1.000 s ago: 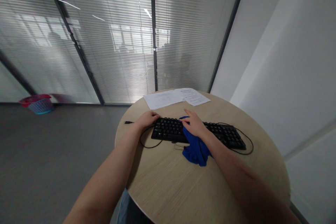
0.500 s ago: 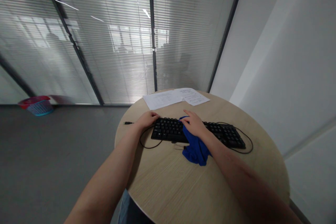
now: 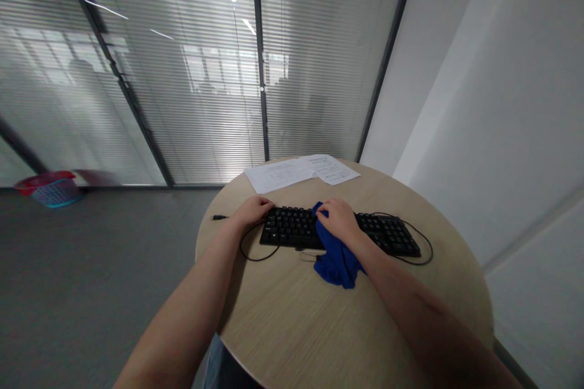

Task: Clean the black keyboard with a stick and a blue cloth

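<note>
A black keyboard [image 3: 289,228] lies across the round table [image 3: 283,310]. At its far left corner, my left hand [image 3: 253,209] is closed with its fingertips on the keyboard's edge. My right hand [image 3: 338,219] is closed on a blue cloth [image 3: 336,261] over the middle of the keys. The cloth hangs past the keyboard's near edge onto the tabletop, and the hand and forearm cover part of it and some keys. A black cable [image 3: 260,259] loops out by the left hand, and its plug [image 3: 219,217] rests near the table's left edge.
Printed paper sheets [image 3: 283,175] lie at the far side of the table, beyond the keyboard. More cable [image 3: 431,249] curves around the keyboard's right end. A red and blue basket [image 3: 53,189] stands on the floor at left. Glass panels with blinds [image 3: 205,121] rise behind the table.
The fingers of my right hand have drawn in around the blue cloth; before, the index finger pointed outward. My left hand stays at the keyboard's corner. The view has shifted slightly.
</note>
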### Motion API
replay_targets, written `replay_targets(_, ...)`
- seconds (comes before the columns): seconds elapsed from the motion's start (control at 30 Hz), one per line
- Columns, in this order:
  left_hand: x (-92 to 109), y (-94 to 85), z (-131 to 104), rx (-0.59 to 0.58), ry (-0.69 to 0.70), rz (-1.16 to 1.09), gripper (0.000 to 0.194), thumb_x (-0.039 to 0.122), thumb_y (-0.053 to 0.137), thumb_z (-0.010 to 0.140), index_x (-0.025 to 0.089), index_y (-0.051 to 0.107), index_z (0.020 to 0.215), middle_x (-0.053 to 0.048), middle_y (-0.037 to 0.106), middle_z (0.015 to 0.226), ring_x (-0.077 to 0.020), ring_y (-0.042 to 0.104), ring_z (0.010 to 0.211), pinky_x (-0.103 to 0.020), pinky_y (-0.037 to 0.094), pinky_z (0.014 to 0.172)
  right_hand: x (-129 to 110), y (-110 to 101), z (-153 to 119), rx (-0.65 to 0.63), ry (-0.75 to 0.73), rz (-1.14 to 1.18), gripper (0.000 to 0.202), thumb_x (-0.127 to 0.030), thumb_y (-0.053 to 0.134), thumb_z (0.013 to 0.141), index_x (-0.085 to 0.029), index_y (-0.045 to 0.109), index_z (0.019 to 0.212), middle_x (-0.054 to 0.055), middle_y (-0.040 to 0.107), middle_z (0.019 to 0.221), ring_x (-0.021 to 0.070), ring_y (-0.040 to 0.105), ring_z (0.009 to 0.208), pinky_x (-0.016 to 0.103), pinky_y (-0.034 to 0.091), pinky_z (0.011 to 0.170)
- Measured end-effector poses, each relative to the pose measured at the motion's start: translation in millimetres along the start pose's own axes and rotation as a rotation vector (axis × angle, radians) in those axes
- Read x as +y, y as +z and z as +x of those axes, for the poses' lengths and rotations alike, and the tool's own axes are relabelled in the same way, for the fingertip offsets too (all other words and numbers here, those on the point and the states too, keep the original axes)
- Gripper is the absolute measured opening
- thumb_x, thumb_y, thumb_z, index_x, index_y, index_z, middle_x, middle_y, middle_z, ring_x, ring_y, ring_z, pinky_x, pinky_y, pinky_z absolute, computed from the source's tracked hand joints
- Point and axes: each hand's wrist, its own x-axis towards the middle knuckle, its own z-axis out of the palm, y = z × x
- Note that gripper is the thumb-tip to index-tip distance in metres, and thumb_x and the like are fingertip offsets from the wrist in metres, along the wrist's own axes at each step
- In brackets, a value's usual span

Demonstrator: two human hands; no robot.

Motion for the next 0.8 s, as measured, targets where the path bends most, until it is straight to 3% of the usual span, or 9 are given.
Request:
replay_targets(0.2,3.2,-1.4,-1.6,0.001,-0.01,0.002,0.041,0.049,0.051,0.078,0.016,0.076,0.08,-0.007,0.075,0.078,-0.0254,0.066,0.08,-0.032,0.046,0.072,8.7,-3.5,-3.7,-0.015,0.05,-0.034,0.023,-0.031,0.058,0.091,-0.025,0.079,0.097,0.009,0.072,0.096,0.0252,0.062,0.098,0.035,0.045,0.09)
replay_targets(0.37,2.6,-1.0,-0.3,0.006,-0.021,-0.011,0.038,0.049,0.053,0.077,0.018,0.075,0.075,-0.007,0.074,0.075,-0.0254,0.065,0.078,-0.032,0.046,0.07,13.4,4.8,-2.4,-0.022,-0.014,0.041,0.027,-0.029,0.056,0.093,-0.027,0.079,0.107,0.008,0.071,0.109,0.025,0.058,0.106,0.037,0.043,0.098)
replay_targets(0.47,1.8,-0.6,0.5,0.005,-0.019,-0.003,0.038,0.049,0.052,0.077,0.018,0.075,0.074,-0.006,0.073,0.073,-0.0252,0.064,0.078,-0.032,0.046,0.069,14.3,7.9,-2.7,-0.017,0.025,0.061,0.026,-0.032,0.057,0.093,-0.026,0.078,0.108,0.008,0.07,0.114,0.025,0.058,0.108,0.037,0.042,0.1)
replay_targets(0.67,0.1,-0.4,1.0,0.005,0.0,0.018,0.039,0.048,0.05,0.079,0.018,0.074,0.073,-0.006,0.073,0.073,-0.025,0.065,0.077,-0.032,0.046,0.069,10.3,6.9,-4.6,0.027,0.111,0.02,0.023,-0.035,0.06,0.091,-0.024,0.078,0.098,0.008,0.073,0.106,0.0259,0.062,0.104,0.036,0.044,0.096)
replay_targets(0.8,-3.3,0.4,3.8,0.019,0.011,0.024,0.04,0.048,0.051,0.078,0.017,0.076,0.077,-0.007,0.075,0.079,-0.0257,0.066,0.079,-0.032,0.046,0.072,8.0,5.1,-1.8,-0.013,0.072,0.006,0.022,-0.03,0.058,0.093,-0.025,0.08,0.092,0.008,0.074,0.105,0.0252,0.063,0.102,0.035,0.045,0.094)
